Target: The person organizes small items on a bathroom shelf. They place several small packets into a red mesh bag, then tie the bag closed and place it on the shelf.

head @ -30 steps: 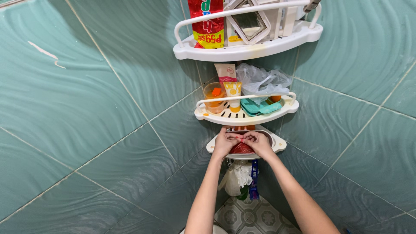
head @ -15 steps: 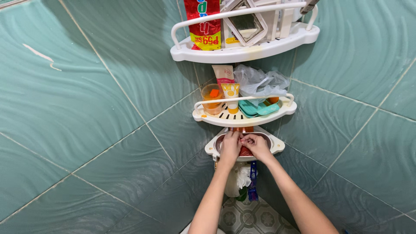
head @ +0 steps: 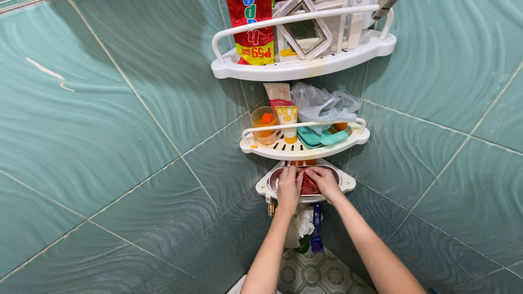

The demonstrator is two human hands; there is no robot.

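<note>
Head view: left hand and right hand both rest in the lowest corner shelf, under the middle shelf, fingers curled and pinching a red bundle there; judged mid-grip, wanting a firm two-handed hold.

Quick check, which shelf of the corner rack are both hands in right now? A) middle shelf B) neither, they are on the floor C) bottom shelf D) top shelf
C: the left hand and right hand both rest on a red item in the bottom shelf, below the middle shelf.
</note>
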